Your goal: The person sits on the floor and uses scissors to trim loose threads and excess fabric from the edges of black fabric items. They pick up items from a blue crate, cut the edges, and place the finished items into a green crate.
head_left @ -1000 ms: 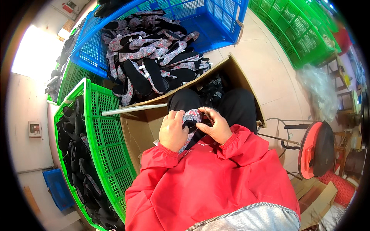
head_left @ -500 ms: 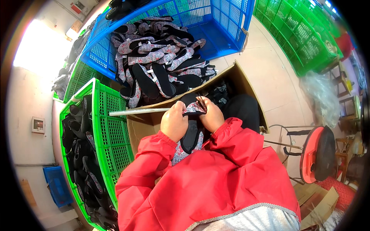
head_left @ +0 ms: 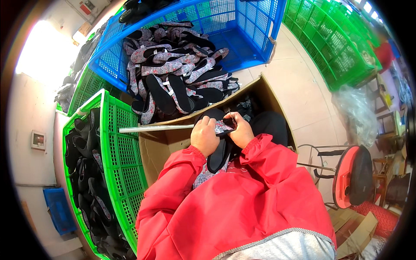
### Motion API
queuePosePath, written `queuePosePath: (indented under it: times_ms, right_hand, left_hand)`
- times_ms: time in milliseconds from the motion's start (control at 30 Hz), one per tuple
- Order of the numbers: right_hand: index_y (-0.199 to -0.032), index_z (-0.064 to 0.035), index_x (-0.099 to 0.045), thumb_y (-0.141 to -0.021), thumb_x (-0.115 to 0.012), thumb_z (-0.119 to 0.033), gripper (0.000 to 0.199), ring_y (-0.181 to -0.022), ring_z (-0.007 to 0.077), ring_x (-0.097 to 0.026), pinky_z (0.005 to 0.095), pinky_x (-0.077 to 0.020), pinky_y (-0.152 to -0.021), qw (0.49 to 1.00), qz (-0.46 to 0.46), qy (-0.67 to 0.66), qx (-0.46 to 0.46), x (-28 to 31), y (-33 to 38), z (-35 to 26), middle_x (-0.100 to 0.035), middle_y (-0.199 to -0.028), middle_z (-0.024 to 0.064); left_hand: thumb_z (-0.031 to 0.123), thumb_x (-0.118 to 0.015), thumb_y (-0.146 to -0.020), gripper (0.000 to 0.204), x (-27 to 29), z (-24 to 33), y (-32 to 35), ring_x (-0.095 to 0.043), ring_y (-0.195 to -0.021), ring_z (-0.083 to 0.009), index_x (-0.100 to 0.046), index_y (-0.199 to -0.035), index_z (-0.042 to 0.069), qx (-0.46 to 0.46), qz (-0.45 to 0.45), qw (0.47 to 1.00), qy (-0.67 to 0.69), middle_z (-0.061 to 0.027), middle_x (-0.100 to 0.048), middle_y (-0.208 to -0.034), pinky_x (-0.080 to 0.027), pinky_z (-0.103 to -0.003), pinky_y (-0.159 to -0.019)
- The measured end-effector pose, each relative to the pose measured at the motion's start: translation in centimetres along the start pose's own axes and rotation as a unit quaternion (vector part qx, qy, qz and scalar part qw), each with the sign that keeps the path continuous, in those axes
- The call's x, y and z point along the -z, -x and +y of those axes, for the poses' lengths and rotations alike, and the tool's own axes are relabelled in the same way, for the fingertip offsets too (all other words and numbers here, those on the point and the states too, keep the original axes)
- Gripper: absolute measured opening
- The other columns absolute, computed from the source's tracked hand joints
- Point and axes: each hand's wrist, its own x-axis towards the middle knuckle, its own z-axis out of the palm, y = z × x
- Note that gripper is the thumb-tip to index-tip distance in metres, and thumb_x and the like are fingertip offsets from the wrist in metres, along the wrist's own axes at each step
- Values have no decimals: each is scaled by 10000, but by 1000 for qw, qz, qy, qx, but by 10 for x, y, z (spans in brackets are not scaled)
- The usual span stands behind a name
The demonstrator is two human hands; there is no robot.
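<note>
The person in the red jacket (head_left: 242,203) is sitting over an open cardboard box (head_left: 160,145) and is holding one shoe (head_left: 220,149) with both hands. The shoe has a black sole and a flowered fabric upper, and it is lying above the person's lap, with its toe pointing away from the body. The left hand (head_left: 204,136) is closing around the left side of the shoe, fingers curled on it. The right hand (head_left: 239,131) is gripping the front part from the right, fingertips pressing on the patterned fabric. Both hands are touching each other over the shoe.

Just behind the box, a blue crate (head_left: 242,39) is holding a pile of similar flowered shoes (head_left: 175,76). To the left, a green crate (head_left: 117,147) is containing dark shoes (head_left: 84,164). A white rod (head_left: 156,128) is lying across the box edge.
</note>
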Motion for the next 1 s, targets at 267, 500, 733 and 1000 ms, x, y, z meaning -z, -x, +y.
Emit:
queuePosePath:
  times_ms: [267,500,733,1000]
  right_hand:
    - [-1110,-51,-545,-706,-659,80,440,-881,109,-606,259,-480,-773,992,-100,-71,26,13,30,-8,-615,-966,57]
    - [-1100,-53,-533,-709,-643,102,434,-813,128,-609,267,-484,-749,978,-178,-75,79,25,37,-42,-609,-876,56]
    - [-1178,-50,-489,-754,-640,63,465,-747,63,-502,202,-424,-688,913,-282,-289,-50,35,34,-58,-545,-924,-13]
    - [-1128,-60,-526,-888,-668,-111,283,-881,56,-572,227,-472,-802,866,-273,-401,-119,13,46,-59,-598,-984,-6]
  left_hand:
    - [14,-622,-602,375,22,3,26,-577,-871,-362,-605,-976,-3,-55,-60,996,40,-159,-567,-889,-480,-421,-785]
    - [16,-659,-595,322,59,9,32,-596,-789,-375,-622,-915,5,-99,-89,985,111,-151,-584,-817,-488,-411,-717]
    - [90,-531,-959,165,70,-4,40,-652,-831,-141,-640,-1017,-21,261,-294,707,589,-70,-682,-943,-526,-297,-721]
    - [318,-502,-992,412,82,17,59,-649,-996,-213,-542,-1224,-20,308,-211,441,816,-121,-645,-1157,-526,-362,-891]
